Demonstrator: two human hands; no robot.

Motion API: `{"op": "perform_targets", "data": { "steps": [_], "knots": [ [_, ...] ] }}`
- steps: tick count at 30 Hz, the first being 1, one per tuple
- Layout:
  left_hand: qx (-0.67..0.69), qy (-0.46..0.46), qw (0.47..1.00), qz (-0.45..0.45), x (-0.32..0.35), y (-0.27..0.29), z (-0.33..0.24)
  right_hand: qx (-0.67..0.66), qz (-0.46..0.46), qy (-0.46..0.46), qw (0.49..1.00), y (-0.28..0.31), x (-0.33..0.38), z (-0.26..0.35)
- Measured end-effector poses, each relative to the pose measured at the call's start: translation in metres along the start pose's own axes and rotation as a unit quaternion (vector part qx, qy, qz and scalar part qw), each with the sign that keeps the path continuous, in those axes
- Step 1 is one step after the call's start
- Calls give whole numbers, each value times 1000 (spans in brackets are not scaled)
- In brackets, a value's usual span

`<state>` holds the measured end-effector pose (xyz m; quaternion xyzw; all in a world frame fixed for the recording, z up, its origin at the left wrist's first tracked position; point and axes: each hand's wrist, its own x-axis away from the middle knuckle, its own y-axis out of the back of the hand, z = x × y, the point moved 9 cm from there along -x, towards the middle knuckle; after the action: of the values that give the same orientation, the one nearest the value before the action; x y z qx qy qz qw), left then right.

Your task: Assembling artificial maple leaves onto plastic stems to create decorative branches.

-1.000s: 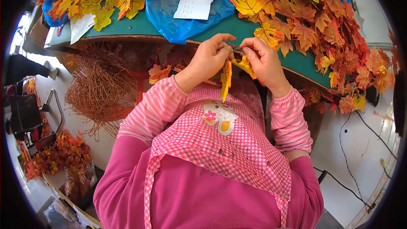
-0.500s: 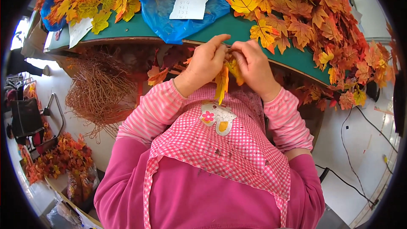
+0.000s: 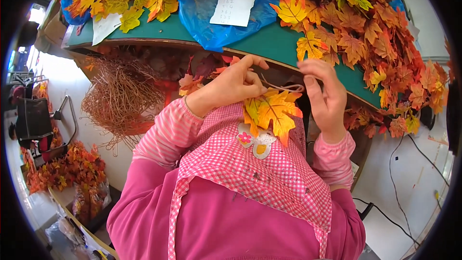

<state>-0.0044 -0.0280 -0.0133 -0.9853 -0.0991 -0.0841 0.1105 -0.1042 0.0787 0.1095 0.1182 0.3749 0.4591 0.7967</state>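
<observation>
Near the bench [image 3: 269, 38], the left hand [image 3: 233, 84] pinches the thin stem [image 3: 288, 90], perhaps so the yellow leaves [image 3: 277, 113] hang freely, while the right hand [image 3: 328, 96] is loosely open beside it.

I see a person in a plain bright pink long-sleeved top [image 3: 231, 231]. Over it sits a pink-and-white gingham apron [image 3: 284, 178] with matching checked straps [image 3: 174, 221], a white patch [image 3: 264, 138] bearing a pink flower [image 3: 244, 137], and dark stains [image 3: 255, 175]. Pink-and-pale-striped sleeve covers [image 3: 166, 127], gathered at the wrists, wrap both forearms.
</observation>
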Motion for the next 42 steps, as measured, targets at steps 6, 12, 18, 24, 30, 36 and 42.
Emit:
{"op": "perform_targets", "data": {
  "steps": [6,12,18,24,30,36,42],
  "knots": [
    [87,-41,995,-27,12,8,-20,-410,184,-170,877,-72,17,-44],
    [45,-55,997,-5,11,5,-25,-288,187,-255,904,-60,15,-78],
    [-257,-158,950,-81,20,7,-50,-347,196,-342,851,-35,22,-85],
    [-484,-260,830,-98,5,-21,-56,-362,137,-331,860,-40,28,-94],
    [-182,-129,975,2,-22,-33,-25,-359,107,-303,876,-27,29,-90],
    [-199,-168,957,125,-29,-54,-23,-397,190,-313,842,-26,42,-97],
    [-302,-127,933,145,-29,-46,-21,-324,214,-256,885,0,33,-94]
  ]
}}
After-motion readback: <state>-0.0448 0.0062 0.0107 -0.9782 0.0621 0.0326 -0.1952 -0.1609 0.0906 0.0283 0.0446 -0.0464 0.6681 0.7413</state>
